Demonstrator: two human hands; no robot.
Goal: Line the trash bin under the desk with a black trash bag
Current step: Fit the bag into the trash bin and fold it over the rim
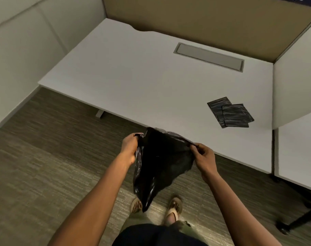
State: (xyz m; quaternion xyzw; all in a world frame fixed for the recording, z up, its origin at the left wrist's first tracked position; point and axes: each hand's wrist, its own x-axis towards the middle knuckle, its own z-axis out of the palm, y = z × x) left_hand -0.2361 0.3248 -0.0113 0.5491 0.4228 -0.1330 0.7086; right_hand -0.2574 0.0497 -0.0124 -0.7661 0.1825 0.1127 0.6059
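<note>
Black trash bag [161,162] held open, beside desk [133,77] edge

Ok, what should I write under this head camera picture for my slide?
Two hands, left hand and right hand, pull open a black bag beside a white desk with folded bags.

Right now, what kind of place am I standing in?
Most likely an office cubicle. A white desk with a cable hatch sits between fabric partition panels, over carpet. Both hands hold a black trash bag open.
</note>
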